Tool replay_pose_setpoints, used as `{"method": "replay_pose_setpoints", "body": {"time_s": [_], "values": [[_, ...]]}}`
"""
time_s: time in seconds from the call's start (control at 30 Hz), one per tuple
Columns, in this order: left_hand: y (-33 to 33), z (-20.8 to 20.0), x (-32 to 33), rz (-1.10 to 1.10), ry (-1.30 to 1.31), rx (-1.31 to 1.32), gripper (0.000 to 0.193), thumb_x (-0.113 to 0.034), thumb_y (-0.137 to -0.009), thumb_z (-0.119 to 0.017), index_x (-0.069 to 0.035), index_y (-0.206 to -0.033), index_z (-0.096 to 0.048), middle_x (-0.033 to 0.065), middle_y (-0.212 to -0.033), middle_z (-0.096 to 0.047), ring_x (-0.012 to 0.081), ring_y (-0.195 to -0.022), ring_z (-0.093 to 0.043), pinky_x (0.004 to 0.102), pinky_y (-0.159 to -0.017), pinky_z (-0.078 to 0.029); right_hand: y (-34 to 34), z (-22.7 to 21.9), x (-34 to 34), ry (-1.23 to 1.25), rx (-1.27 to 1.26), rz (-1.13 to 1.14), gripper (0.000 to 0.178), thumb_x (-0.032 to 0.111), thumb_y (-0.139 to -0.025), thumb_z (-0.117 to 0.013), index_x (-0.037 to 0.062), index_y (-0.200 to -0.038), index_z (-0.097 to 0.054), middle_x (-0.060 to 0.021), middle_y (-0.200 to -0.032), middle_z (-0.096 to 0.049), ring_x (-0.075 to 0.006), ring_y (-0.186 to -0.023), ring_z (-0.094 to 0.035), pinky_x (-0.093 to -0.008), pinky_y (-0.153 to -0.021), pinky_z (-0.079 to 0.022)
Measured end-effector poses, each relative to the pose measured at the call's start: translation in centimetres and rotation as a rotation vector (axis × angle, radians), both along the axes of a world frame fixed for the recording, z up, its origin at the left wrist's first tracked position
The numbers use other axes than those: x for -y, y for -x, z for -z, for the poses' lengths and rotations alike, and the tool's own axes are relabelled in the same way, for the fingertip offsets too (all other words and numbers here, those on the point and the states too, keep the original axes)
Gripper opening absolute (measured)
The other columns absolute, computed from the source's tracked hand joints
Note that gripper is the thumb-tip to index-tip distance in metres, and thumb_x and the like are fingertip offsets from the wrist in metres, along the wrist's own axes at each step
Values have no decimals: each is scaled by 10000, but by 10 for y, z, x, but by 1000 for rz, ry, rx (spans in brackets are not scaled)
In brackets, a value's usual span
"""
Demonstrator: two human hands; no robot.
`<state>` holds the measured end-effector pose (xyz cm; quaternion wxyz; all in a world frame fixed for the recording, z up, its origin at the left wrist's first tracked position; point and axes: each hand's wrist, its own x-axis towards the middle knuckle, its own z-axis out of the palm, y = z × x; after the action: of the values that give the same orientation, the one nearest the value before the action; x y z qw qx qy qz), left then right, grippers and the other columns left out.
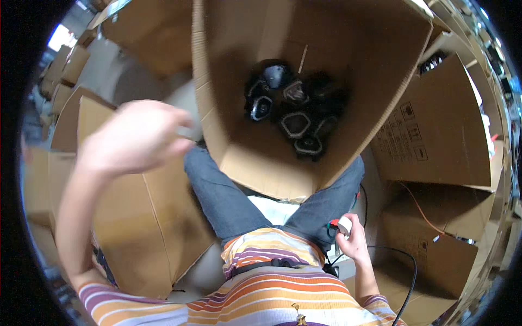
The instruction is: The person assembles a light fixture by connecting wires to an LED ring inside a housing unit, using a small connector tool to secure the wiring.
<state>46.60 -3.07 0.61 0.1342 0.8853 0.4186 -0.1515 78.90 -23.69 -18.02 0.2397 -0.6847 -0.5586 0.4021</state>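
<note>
My left hand (142,136) is raised over the left side, blurred by motion, with fingers curled in. A small greyish thing (185,132) shows between its thumb and fingers, too smeared to name. Low on the right, beside my thigh, my right hand (356,240) is closed around a small white piece (345,225) with a red part at its end. Between my knees a deep open cardboard box (261,174) tilts toward me. Several black parts with pale hexagonal rims (296,125) lie in its shadowed bottom.
An open cardboard box (130,217) stands at my left, and printed cartons (435,130) are stacked at my right. A black cable (414,266) loops past my right forearm. An orange wire (421,209) hangs over a right-hand box. More boxes fill the background.
</note>
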Motion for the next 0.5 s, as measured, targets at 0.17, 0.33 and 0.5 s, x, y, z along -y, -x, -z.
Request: {"method": "replay_pose_setpoints", "body": {"time_s": [0.17, 0.33, 0.5], "values": [[-94, 148, -46, 271, 223, -115, 223, -264, -711, -521, -44, -728, -557, 152, -664, -568, 314, -654, -552, 394, -588, -452, -11, 17, 15, 105, -14, 145, 307, 47, -639, -502, 24, -933, -415, -108, -693, -520, -199, -594, -517, -282, -560, -417], [-104, 292, -96, -67, 429, -81, 256, -272, -746, -465, -104, -899, -582, 123, -845, -578, 273, -792, -542, 367, -697, -431, -23, 35, 14, 204, -105, 273, 325, 36, -662, -513, 26, -965, -397, -97, -690, -514, -178, -610, -537, -277, -551, -419], [-121, 393, -100, -165, 298, 112, 226, -274, -755, -449, -131, -852, -595, 80, -879, -575, 256, -801, -543, 372, -671, -440, -22, 35, -15, 338, -257, 442, 323, 31, -669, -515, 21, -963, -381, -93, -681, -505, -148, -519, -510, -244, -506, -412]]}}
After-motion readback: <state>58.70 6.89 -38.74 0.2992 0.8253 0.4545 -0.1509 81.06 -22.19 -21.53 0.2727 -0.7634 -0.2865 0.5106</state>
